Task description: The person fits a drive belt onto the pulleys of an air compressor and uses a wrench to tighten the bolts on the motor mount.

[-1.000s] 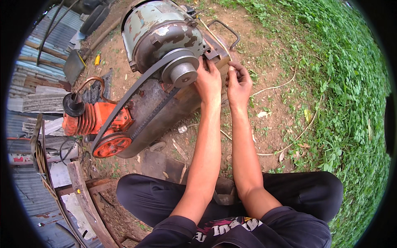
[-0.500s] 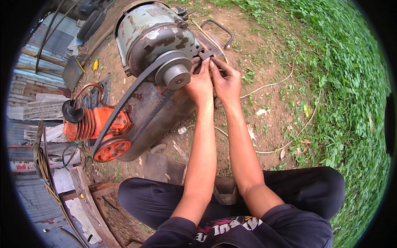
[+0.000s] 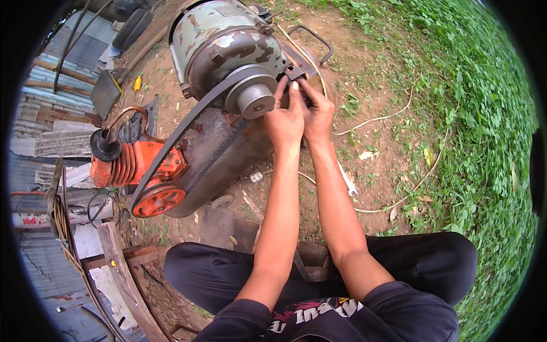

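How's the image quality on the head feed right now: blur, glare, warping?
Head view: soft, even daylight, no strong glare on the pulley; head view: grass smears toward the right rim; head view: fisheye bends the plank and blackens the corners; head view: left hand and right hand look reasonably clear, but their exact finger contact is hard to make out.

Bold white lettering (image 3: pixel 312 313), only partly legible, on dark shirt (image 3: pixel 393 320)

Green plants (image 3: pixel 484 148) line the right side, with corrugated sheets (image 3: pixel 43 265), a wooden plank (image 3: pixel 121 268) and dark tyres (image 3: pixel 134 29) at left.
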Demonstrator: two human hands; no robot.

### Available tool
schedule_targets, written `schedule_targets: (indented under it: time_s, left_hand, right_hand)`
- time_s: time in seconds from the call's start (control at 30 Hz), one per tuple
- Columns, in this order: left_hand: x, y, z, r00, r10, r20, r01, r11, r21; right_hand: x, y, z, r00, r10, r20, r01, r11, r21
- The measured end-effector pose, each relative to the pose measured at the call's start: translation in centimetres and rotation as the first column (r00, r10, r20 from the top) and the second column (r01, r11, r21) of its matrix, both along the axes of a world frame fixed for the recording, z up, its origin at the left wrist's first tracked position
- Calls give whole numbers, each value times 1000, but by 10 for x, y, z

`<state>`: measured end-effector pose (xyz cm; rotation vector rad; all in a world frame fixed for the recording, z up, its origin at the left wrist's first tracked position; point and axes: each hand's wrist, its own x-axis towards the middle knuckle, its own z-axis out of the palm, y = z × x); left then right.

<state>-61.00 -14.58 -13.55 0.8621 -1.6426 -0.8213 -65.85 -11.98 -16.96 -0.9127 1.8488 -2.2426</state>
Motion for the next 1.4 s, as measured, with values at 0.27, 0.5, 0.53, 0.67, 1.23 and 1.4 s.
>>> schedule_targets:
  time_s: [0.27,0.5,0.53,0.67,1.23,1.4]
  left_hand:
    - [19,9,16,979,-107,176,112,993,-21]
    - [33,45,88,918,-243,314,258,966,-9]
    - [38,43,104,891,-317,325,325,945,30]
    - [49,19,183,828,-487,280,501,865,23]
    - [78,-230,144,922,-373,-100,383,850,361]
    - [71,-210,151,825,-520,-221,557,686,467]
  right_hand:
    - [6,-3,-13,999,-18,30,22,991,-136]
    - [24,14,17,951,33,308,52,963,-263]
    - [27,12,31,929,46,368,67,955,-287]
    - [17,15,72,879,48,474,137,928,-346]
    - [99,-32,101,971,-237,-10,210,876,-433]
    - [96,-35,106,942,-336,3,303,844,-442]
